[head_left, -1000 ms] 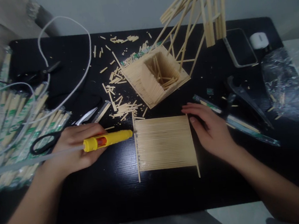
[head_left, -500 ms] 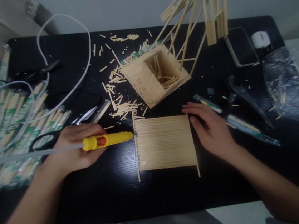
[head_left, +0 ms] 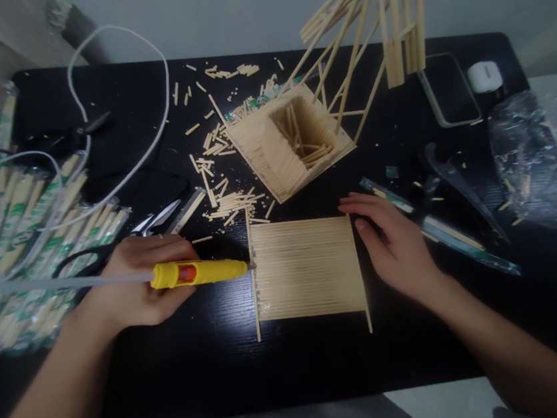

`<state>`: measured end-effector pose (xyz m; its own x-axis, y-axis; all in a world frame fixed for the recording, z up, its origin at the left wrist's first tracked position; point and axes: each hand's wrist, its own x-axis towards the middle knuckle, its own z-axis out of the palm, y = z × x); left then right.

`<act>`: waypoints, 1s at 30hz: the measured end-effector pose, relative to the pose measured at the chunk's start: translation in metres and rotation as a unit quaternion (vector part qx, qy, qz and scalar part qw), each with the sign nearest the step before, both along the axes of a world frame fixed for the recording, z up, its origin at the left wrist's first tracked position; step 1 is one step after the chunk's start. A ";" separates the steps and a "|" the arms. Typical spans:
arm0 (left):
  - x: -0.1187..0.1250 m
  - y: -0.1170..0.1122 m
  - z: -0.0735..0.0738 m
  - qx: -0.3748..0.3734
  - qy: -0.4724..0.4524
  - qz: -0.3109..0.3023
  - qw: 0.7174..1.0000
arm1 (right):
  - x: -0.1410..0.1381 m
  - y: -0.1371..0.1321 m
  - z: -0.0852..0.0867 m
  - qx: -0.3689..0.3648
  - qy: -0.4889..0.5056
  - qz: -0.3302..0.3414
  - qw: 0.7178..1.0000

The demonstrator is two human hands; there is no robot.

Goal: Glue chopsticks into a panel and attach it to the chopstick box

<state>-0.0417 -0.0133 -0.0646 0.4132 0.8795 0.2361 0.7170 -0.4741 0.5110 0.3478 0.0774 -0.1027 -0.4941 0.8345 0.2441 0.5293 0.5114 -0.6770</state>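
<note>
My left hand [head_left: 148,277] is wrapped round a yellow hot glue gun [head_left: 205,272], with a long glue stick [head_left: 60,282] coming out of its back end. The gun's nozzle is at the left edge of a flat panel of wooden sticks [head_left: 308,269], laid side by side between two upright side sticks. Shiny glue spots show along that edge. On the panel's other side rests my right hand [head_left: 392,239], fingers apart, its fingertips by the top right corner. Whether they touch the panel I cannot tell.
Behind the panel stands a stick-built structure [head_left: 278,162] with a square hollow and tall lattice. Cut stick pieces [head_left: 232,201] lie beside it. Scissors [head_left: 159,217] and wrapped chopsticks [head_left: 18,218] are left; a phone [head_left: 450,90], white case [head_left: 485,76] and clear plastic bag [head_left: 529,160] are right.
My left hand has brought the glue gun a little toward me, its nozzle lower along the panel's left edge. My right hand has stayed almost still.
</note>
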 end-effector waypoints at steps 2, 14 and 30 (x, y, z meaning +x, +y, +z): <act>-0.001 0.001 -0.002 0.009 -0.016 -0.023 1.000 | 0.000 0.000 0.000 0.001 -0.003 0.000 1.000; 0.025 -0.005 -0.014 0.053 -0.015 0.115 0.992 | -0.003 -0.001 0.000 0.007 0.008 -0.005 1.000; 0.020 -0.001 -0.020 0.007 -0.012 0.121 0.993 | -0.002 -0.002 0.000 0.009 -0.001 -0.002 1.000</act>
<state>-0.0217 -0.0143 -0.0850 0.1840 0.9492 0.2554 0.7991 -0.2957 0.5234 0.3459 0.0754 -0.1028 -0.4914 0.8316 0.2587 0.5321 0.5218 -0.6668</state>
